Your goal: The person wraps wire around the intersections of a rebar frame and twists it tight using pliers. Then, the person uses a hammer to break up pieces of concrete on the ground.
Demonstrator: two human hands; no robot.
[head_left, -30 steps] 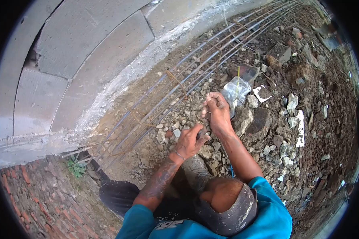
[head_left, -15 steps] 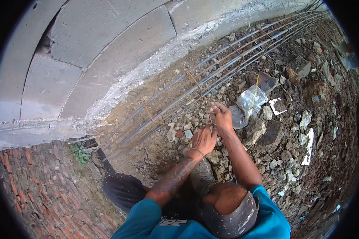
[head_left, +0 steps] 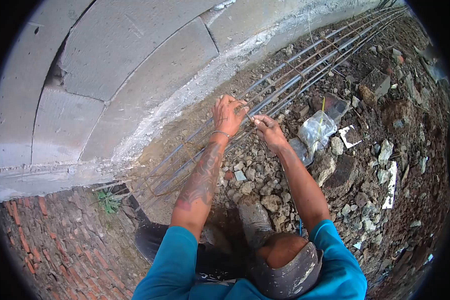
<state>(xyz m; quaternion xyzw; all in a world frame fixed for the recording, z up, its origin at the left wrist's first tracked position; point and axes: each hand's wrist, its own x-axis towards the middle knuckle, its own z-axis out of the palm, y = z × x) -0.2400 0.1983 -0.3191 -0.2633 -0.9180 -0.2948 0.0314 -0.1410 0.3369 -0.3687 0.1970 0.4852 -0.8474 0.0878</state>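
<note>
My left hand (head_left: 227,116) is over the bundle of steel reinforcing bars (head_left: 280,93), its fingers curled and thumb bent in beside a rusty crosswise stirrup. Just to its right, my right hand (head_left: 270,134) pinches between thumb and forefinger. A short, thin dark wire (head_left: 248,117) spans the gap between the fingertips of both hands. The part of the bars under my left hand is hidden. The bars run diagonally along the ground beside the wall, joined by rusty stirrups.
A grey block wall (head_left: 150,75) rises on the left above a rough concrete footing. Rubble (head_left: 265,182) and dark soil lie on the right, with a clear plastic bag (head_left: 317,131) near my right hand. Brickwork (head_left: 60,240) shows at lower left. My bent knee (head_left: 286,251) is below.
Both hands have moved up from the rubble to the bars. My left hand has travelled farther, up and left, and now lies over the bars. The bag stays put.
</note>
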